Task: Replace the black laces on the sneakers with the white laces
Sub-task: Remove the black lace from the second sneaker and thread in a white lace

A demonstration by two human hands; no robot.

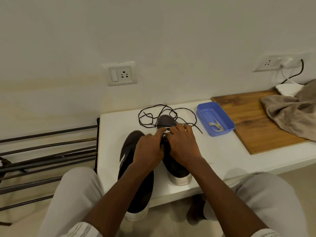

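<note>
Two dark sneakers with white soles stand on a white platform (213, 151). The left sneaker (133, 182) points away from me, its heel over the front edge. On the right sneaker (176, 166) my left hand (148, 147) and my right hand (183, 144) meet over the eyelet area, fingers curled and pinching a white lace (166, 128) near the toe. Loose black laces (164, 115) lie in loops beyond the toe. A second white lace (216, 127) rests in a blue plastic tray (201, 110) to the right.
A wooden board (248, 120) with a crumpled beige cloth (290, 113) sits at the right. A metal shoe rack (47, 151) stands left of the platform. Wall sockets (122, 75) are behind. My knees flank the platform's front edge.
</note>
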